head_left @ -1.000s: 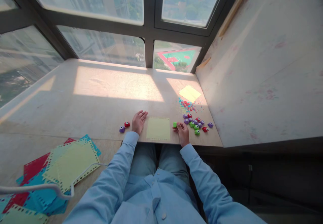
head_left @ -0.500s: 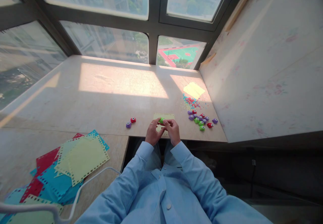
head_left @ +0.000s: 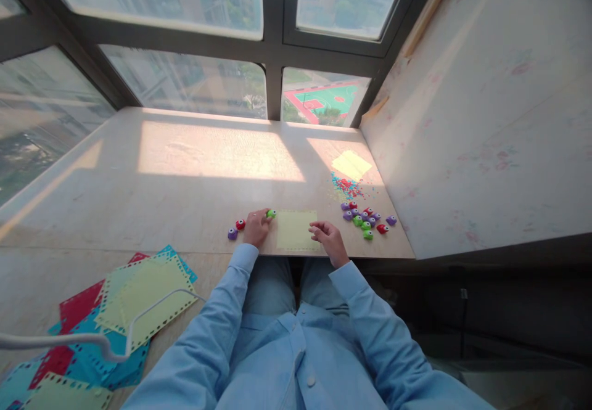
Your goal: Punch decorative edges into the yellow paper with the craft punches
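A small green craft punch (head_left: 271,213) with an eye-like spot is at the fingertips of my left hand (head_left: 256,228), whose fingers are curled on it at the table surface. It sits just left of a pale yellow sheet of paper (head_left: 295,228) near the table's front edge. Over the sheet's right edge, my right hand (head_left: 329,240) has thumb and fingertips drawn together; whatever is between them, if anything, is too small to see. Left of my left hand stand a red punch (head_left: 240,224) and a purple punch (head_left: 232,233).
Several more punches (head_left: 367,235) cluster at the right. Behind them lie scattered red and blue paper bits (head_left: 346,186) and a yellow paper (head_left: 351,164). Punched coloured sheets (head_left: 148,293) pile up at lower left, under a white curved rod (head_left: 69,339). Windows and a wall border the table.
My hands have parted from around the green punch. The left hand carried it to the left of the sheet; the right moved slightly right and down, uncovering the paper.
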`<state>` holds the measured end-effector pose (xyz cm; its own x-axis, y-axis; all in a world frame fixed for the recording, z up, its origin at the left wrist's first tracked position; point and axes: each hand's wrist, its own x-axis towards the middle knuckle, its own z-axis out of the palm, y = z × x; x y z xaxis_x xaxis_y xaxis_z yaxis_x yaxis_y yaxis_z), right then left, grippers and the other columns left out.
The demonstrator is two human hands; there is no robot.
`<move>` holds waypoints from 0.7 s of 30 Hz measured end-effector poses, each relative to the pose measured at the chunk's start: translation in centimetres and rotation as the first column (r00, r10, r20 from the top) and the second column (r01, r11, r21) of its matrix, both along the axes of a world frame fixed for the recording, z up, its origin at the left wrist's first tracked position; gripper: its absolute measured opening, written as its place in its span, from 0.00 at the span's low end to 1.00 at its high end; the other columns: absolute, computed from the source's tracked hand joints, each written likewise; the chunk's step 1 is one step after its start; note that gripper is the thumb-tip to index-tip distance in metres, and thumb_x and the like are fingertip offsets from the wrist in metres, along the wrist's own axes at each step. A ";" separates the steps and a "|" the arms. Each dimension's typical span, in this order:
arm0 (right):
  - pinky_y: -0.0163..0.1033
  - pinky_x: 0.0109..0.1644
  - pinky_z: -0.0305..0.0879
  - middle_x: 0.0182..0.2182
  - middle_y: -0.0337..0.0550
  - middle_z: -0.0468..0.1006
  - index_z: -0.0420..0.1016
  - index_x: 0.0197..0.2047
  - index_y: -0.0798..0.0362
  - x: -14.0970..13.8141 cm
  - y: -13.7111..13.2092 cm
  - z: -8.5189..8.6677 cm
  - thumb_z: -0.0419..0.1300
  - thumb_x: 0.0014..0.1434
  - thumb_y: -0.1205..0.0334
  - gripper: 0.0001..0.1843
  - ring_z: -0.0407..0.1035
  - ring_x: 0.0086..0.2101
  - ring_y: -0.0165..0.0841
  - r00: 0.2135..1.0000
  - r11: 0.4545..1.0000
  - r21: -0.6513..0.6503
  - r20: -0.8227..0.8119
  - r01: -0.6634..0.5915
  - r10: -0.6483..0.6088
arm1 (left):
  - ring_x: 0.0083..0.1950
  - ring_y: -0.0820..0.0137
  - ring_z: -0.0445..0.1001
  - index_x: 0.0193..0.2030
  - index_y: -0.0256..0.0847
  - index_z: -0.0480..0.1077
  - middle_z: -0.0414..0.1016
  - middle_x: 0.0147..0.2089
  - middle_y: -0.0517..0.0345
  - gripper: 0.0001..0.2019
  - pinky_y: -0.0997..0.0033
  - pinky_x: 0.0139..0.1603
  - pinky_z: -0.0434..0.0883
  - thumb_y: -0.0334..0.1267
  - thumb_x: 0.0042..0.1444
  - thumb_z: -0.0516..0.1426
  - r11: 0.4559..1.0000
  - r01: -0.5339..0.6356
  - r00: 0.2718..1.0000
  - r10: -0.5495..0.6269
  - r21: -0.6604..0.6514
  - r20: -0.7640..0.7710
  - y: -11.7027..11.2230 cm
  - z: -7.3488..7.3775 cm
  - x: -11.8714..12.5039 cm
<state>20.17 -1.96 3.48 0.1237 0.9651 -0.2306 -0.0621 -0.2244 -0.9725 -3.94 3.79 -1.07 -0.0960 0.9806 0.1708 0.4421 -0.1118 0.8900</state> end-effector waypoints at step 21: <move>0.46 0.48 0.74 0.42 0.46 0.79 0.73 0.41 0.50 2.0 3.1 -3.3 0.69 0.44 0.56 0.20 0.74 0.45 0.40 0.967 0.984 -0.049 -0.183 0.170 -0.176 | 0.60 0.48 0.63 0.46 0.48 0.78 0.74 0.55 0.47 0.13 0.43 0.67 0.53 0.46 0.56 0.60 0.999 0.005 0.980 0.003 0.040 -0.197 -0.1 -0.7 0.8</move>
